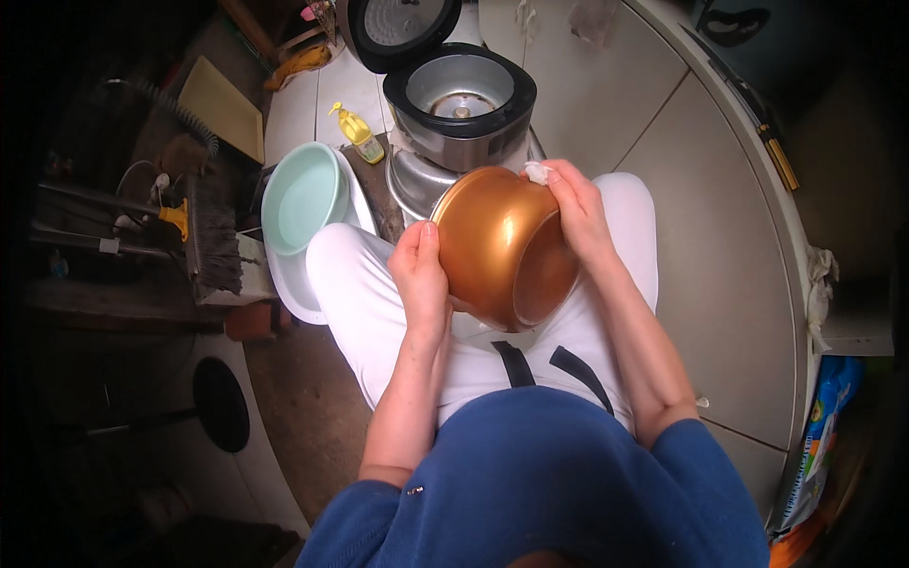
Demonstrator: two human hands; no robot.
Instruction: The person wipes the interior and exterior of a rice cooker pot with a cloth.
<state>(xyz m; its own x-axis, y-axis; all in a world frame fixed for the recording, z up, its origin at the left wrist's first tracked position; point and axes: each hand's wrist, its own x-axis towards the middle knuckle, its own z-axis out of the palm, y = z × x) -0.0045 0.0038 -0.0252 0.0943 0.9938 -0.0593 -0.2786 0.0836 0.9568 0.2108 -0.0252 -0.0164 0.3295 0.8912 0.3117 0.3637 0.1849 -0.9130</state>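
Observation:
A copper-coloured inner pot of a rice cooker is held tilted over my lap, its base turned to the lower right. My left hand grips the rim side at the left, thumb on top. At the upper right, my right hand holds a crumpled white tissue or cloth against the pot. Beyond it stands the rice cooker with its lid raised and its heating plate bare. A metal basin lies partly under the cooker. The pot's inside is hidden.
On the left, a pale green basin rests in a white tub. A yellow pump bottle stands beside the cooker. Farther left is a broom. Light cabinet doors line the right, near a blue plastic packet.

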